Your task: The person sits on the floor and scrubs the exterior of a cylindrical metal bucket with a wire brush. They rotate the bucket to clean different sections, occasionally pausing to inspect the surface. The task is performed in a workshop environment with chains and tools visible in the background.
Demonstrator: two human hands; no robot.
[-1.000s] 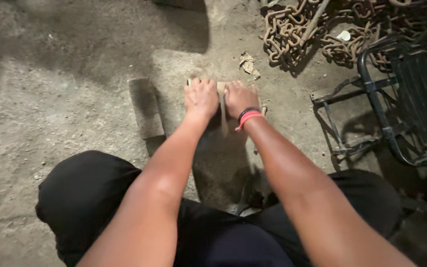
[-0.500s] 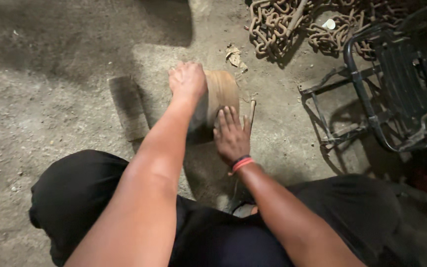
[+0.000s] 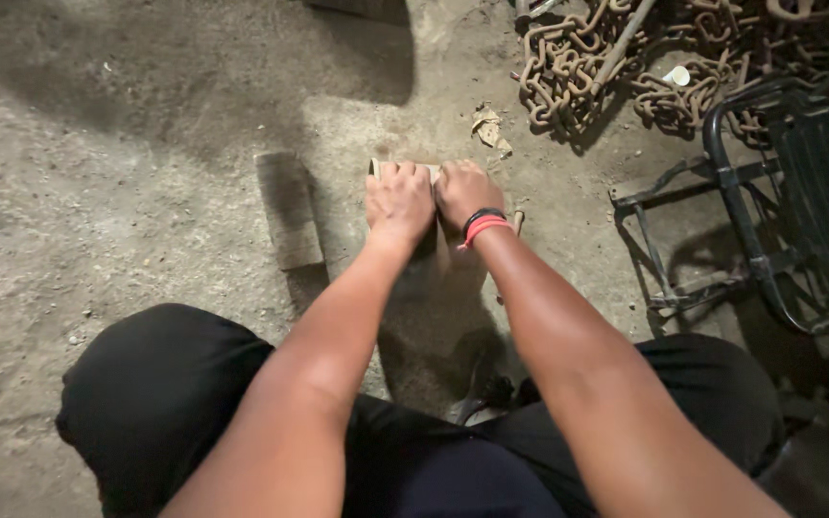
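At the centre of the frame, the left hand [image 3: 398,200] and the right hand [image 3: 464,192] lie side by side, palms down, fingers curled over the far edge of a flat pale brown wooden piece [image 3: 453,261] lying on the dusty concrete floor [image 3: 127,192]. The step looks like pressing or rubbing it; a firm, even push seems called for. A grey rectangular block [image 3: 289,209] lies just left. Rusty chains [image 3: 616,58] heap at upper right beside a dark metal chair frame [image 3: 769,192]. No containers show.

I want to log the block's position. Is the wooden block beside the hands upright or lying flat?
Lying flat: the wooden block rests lengthwise on the ground, left of the left hand.
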